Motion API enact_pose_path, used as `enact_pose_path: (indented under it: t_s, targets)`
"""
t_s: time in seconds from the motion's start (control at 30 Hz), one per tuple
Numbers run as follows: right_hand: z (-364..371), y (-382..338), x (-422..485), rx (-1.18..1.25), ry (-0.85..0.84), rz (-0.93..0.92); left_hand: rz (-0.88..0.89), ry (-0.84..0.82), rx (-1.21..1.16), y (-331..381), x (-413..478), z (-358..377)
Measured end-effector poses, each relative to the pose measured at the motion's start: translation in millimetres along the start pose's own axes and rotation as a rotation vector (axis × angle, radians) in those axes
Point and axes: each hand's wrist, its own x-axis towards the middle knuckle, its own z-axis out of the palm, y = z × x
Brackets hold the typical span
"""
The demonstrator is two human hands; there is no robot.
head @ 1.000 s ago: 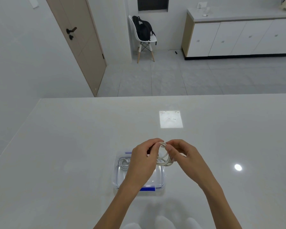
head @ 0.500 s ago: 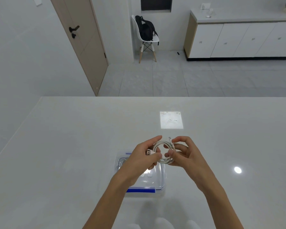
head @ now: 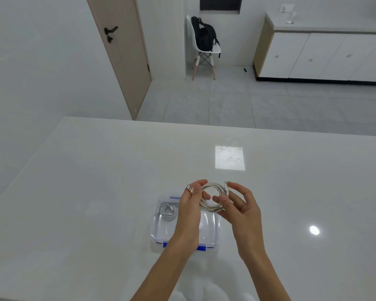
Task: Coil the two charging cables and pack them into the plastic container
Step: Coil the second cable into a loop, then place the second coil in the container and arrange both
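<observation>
A white charging cable [head: 213, 206] is wound into a round coil and held in the air between both hands, above the clear plastic container [head: 215, 233] with blue clips. My left hand [head: 190, 210] grips the coil's left side, with the USB plug sticking out above its fingers. My right hand [head: 240, 208] pinches the coil's right side, where the small plug points up. A second coiled white cable [head: 168, 211] lies inside the container at its left end.
The container stands on a large white glossy table [head: 96, 192], near its front edge. Beyond the table are a tiled floor, a door, a white chair with a black backpack [head: 204, 38] and white cabinets [head: 326, 55].
The coil has gone from a bunched loop between my fingers to a neat flat ring held open between both hands. The hands have spread a little apart.
</observation>
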Motion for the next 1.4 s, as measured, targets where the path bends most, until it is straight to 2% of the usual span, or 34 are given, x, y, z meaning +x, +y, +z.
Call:
enact_pose_path:
  t_s: [0.07, 0.2, 0.33, 0.43, 0.53, 0.63, 0.67, 0.73, 0.83, 0.87, 0.93, 1.07, 1.2, 1.27, 1.4]
  targets:
    - [0.1, 1.6, 0.2, -0.062, -0.029, -0.029, -0.039, -0.036, -0.102, -1.5, 0.2, -1.2]
    - [-2.0, 9.3, -0.4, -0.162, -0.091, -0.076, -0.104, -0.019, -0.138, -1.0, 2.4, -6.6]
    - [-0.2, 16.2, -2.6, -0.064, -0.078, -0.078, -0.133, -0.014, -0.266, 2.6, 5.3, -13.6]
    - [1.6, 24.1, -4.8, -0.137, -0.054, -0.097, -0.162, -0.071, -0.382, 3.8, -0.9, -16.8]
    - [-5.8, 32.5, -9.5, -0.37, -0.201, -0.295, -0.223, -0.047, -0.408, -4.2, 0.8, -25.9]
    - [-19.8, 42.2, -10.1, -0.777, -0.564, -0.466, -0.37, 0.022, -0.402, -18.9, 14.5, -43.7]
    - [-24.0, 46.7, -7.7, -0.888, -0.634, -0.531, -0.434, 0.011, -0.398, -22.7, 18.8, -50.8]
    - [-28.7, 54.7, -0.9, -1.036, -0.644, -0.707, -0.557, -0.071, -0.364, -26.6, 23.5, -63.2]
    - [-29.4, 65.5, 9.8, -1.047, -0.565, -0.907, -0.693, -0.233, -0.285, -31.5, 28.3, -76.4]
    - [-28.3, 69.0, 12.8, -1.041, -0.55, -0.92, -0.724, -0.278, -0.264, -34.5, 31.6, -79.7]
    - [-24.4, 75.3, 17.1, -1.029, -0.51, -0.781, -0.754, -0.305, -0.187, -40.4, 43.0, -86.0]
    - [-12.5, 97.6, 28.3, -0.82, -0.389, -0.197, -0.784, -0.232, 0.01, -55.3, 71.0, -100.3]
    - [-5.7, 125.7, 50.7, -0.504, -0.32, 0.276, -0.691, -0.211, 0.298, -70.2, 92.8, -105.3]
    - [-3.0, 141.5, 63.1, -0.414, -0.251, 0.427, -0.633, -0.186, 0.361, -81.1, 105.5, -105.3]
    - [4.9, 172.6, 89.9, -0.301, -0.207, 0.583, -0.576, -0.147, 0.375, -108.2, 135.3, -99.8]
